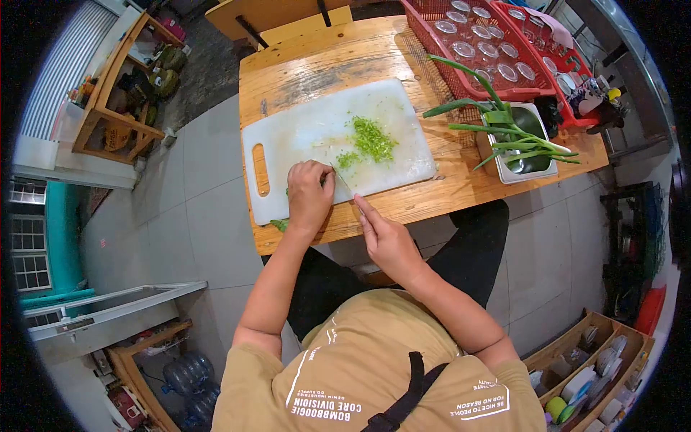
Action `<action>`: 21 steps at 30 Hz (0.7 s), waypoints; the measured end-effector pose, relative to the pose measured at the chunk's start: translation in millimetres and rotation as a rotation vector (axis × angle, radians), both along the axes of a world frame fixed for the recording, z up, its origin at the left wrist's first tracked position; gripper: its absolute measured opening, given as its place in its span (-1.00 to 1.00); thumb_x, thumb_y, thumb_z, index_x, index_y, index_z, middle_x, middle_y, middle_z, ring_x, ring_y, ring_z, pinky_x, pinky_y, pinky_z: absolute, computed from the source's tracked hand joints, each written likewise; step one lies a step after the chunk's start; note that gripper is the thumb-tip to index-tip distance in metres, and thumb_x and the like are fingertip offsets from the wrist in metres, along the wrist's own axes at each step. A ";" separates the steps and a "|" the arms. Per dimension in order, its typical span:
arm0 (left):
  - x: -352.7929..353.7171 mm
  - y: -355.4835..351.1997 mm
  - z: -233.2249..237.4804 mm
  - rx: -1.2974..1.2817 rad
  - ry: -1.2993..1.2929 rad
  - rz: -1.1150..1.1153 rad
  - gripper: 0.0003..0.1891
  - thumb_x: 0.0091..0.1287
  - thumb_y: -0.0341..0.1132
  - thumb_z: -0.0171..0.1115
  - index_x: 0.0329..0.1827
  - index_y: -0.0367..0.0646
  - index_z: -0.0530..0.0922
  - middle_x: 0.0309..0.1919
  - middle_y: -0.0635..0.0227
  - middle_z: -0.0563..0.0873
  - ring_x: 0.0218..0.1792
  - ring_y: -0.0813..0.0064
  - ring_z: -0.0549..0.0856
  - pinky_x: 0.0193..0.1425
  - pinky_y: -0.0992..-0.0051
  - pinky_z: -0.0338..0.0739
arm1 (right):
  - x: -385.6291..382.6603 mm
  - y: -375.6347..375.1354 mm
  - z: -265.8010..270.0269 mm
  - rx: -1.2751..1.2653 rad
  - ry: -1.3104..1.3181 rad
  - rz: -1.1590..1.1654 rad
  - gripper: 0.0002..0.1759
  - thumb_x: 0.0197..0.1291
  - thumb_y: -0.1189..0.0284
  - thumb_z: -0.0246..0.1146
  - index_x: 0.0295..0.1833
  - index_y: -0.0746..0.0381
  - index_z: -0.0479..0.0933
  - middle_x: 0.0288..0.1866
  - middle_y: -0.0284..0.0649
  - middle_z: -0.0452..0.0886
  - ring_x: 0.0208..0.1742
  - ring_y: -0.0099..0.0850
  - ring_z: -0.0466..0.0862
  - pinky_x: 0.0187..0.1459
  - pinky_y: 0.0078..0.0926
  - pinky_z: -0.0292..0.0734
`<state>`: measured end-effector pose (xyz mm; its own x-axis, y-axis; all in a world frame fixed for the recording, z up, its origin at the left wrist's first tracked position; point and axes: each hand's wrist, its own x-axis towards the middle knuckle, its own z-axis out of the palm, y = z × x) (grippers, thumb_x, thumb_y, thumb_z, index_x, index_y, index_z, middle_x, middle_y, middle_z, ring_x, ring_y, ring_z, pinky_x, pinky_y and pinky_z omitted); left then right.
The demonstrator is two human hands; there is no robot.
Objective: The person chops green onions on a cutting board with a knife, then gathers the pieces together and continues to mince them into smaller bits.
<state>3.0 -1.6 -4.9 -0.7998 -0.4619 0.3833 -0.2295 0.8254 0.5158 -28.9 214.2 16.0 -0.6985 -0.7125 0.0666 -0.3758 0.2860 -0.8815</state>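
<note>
A white cutting board [288, 137] with a handle slot lies on the wooden table in front of me. My left hand [311, 191] is closed over green onion [280, 225] near the board's front edge; its fingers cover most of the stalk, and a green end pokes out to the left. In my right hand [387, 241] is the handle of a knife [344, 181], whose blade rests at the board just right of my left fingertips. Beyond the blade, finely chopped green onion [373, 139] sits in a loose pile with a smaller heap beside it.
Whole green onions [500, 122] lie across a metal container [543, 122] at the table's right. Behind it, a red crate [461, 86] holds several upturned glasses, with another red basket [565, 108] alongside. A wooden bench [281, 18] stands past the far edge.
</note>
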 end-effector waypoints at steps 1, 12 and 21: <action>0.2 0.3 0.6 -0.011 0.002 0.003 -0.96 0.33 -0.46 0.47 -0.27 -0.23 0.77 -0.26 0.18 0.78 -0.05 0.04 0.72 0.28 0.10 0.54 | -0.3 -0.2 -0.3 0.024 0.002 0.006 -0.46 0.67 0.43 0.22 0.67 0.06 0.48 -0.27 0.24 0.73 -0.23 0.21 0.77 -0.16 0.04 0.65; -0.2 -0.2 -0.3 -0.032 -0.025 -0.013 -0.95 0.36 -0.43 0.47 -0.25 -0.19 0.76 -0.26 0.23 0.77 -0.02 0.09 0.71 0.34 0.12 0.48 | -10.4 -22.2 -15.1 0.079 0.138 -0.011 -0.48 0.67 0.37 0.19 0.65 0.08 0.48 -0.31 0.19 0.73 -0.28 0.19 0.75 -0.21 0.17 0.62; -6.6 4.8 -2.3 -0.107 0.033 -0.019 -0.97 0.34 -0.44 0.47 -0.22 -0.17 0.77 -0.24 0.24 0.78 -0.04 0.10 0.72 0.33 0.13 0.48 | -6.9 -0.4 -3.4 -0.052 0.011 -0.045 -0.51 0.69 0.35 0.20 0.63 0.10 0.50 -0.30 0.23 0.73 -0.28 0.23 0.75 -0.20 0.18 0.64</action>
<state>-3.7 3.2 -7.2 -0.7943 -0.4019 0.4556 -0.1977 0.8801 0.4318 -35.8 213.8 12.5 -0.7287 -0.6759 0.1106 -0.3734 0.2567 -0.8914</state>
